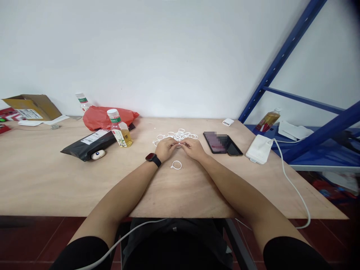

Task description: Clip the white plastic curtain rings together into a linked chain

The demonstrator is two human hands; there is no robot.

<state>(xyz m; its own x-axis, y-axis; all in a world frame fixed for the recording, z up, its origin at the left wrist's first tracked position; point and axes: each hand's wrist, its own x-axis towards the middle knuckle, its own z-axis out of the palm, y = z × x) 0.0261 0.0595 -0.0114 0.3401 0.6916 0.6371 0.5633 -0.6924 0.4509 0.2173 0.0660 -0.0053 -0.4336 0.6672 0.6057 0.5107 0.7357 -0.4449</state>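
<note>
My left hand, with a black watch on its wrist, and my right hand meet at the middle of the wooden table. Their fingertips are pinched together on a small white ring between them. Just behind the hands lies a heap of several white plastic rings. One single white ring lies flat on the table between my wrists, touching neither hand.
A bottle of yellow drink, a black mailer bag, a red bag and a cardboard box stand at the left. Two phones, a white power bank with cable and blue shelving are at the right.
</note>
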